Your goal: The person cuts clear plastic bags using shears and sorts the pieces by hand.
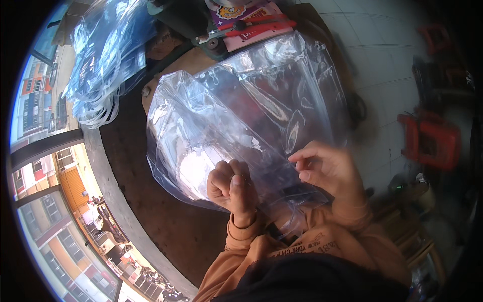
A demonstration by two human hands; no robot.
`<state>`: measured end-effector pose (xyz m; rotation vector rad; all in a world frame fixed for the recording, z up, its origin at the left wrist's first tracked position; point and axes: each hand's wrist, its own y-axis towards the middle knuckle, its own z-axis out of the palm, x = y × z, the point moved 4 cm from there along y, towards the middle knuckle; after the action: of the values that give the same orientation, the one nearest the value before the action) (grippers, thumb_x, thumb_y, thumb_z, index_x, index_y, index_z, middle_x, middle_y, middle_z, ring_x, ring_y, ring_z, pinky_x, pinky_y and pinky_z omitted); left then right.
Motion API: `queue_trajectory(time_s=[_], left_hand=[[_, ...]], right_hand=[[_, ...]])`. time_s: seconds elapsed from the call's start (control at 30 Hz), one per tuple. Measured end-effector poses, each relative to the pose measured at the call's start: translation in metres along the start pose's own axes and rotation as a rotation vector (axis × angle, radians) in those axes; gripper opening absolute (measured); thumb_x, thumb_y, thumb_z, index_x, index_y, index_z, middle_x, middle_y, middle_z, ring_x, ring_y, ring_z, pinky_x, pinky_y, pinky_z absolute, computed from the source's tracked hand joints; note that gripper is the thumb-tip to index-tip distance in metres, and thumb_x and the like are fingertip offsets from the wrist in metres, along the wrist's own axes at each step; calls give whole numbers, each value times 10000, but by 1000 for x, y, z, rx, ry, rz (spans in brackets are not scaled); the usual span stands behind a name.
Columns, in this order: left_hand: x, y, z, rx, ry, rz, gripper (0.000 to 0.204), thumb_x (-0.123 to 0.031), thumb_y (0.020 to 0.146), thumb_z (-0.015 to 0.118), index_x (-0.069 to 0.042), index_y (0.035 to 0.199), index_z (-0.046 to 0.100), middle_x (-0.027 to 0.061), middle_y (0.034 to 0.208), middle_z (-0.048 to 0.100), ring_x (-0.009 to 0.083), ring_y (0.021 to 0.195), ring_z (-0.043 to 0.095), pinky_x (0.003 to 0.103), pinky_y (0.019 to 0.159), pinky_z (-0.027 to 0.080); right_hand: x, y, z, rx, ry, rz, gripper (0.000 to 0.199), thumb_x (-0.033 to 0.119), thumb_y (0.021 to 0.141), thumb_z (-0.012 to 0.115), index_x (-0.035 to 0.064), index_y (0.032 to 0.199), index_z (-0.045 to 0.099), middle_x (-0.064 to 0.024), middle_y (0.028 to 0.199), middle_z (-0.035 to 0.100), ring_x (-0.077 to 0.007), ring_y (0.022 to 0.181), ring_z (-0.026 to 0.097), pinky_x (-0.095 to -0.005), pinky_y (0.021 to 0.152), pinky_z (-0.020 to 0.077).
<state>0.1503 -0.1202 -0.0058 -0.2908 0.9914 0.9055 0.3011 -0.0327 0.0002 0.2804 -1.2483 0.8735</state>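
Observation:
A large clear plastic sheet or bag lies bunched and shiny on the dark work table in front of me, reaching to my lap. Over its near left part, my left hand is closed in a fist with the thumb along the top. What the fist holds, if anything, is hidden. My right hand hovers at the near right side of the plastic. Its index finger and thumb are apart with a gap between them, and the other fingers are loosely curled. No object shows between them.
A bundle of clear bluish plastic pieces with white strips sits at the far left. Beyond the plastic are a red-handled tool, a pink printed card and a dark machine part. Red plastic stools stand on the tiled floor to the right.

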Motion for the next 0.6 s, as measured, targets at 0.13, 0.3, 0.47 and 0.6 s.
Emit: queue_trajectory(time_s=[0.13,0.3,0.47,0.6], left_hand=[[-3,-6,-6,-10,-18,18,343,21,779,550,-121,604,291,-11,597,313,93,490,298,237,441,230],[-10,-11,-8,126,-27,42,225,-8,732,463,-101,688,263,4,629,279,100,485,288,218,395,329],[-16,-15,0,167,-95,20,217,-13,725,454,-105,690,260,6,632,285,101,488,289,231,418,319],[-15,-16,0,188,-134,12,207,-8,720,447,-106,691,267,8,632,295,104,490,299,240,434,328]], right_hand=[[7,-1,7,16,-171,-32,212,55,796,636,4,1001,619,-30,816,574,-84,782,558,-205,653,469],[20,-5,18,31,-336,-130,170,62,795,624,6,955,643,-49,779,586,-110,721,570,-225,629,454],[25,-8,29,11,-407,-228,137,27,779,623,-1,911,645,-73,776,591,-133,678,569,-237,623,451],[23,-11,26,-85,-389,-316,97,-12,741,645,-8,838,632,-79,762,589,-142,653,558,-246,594,440]])
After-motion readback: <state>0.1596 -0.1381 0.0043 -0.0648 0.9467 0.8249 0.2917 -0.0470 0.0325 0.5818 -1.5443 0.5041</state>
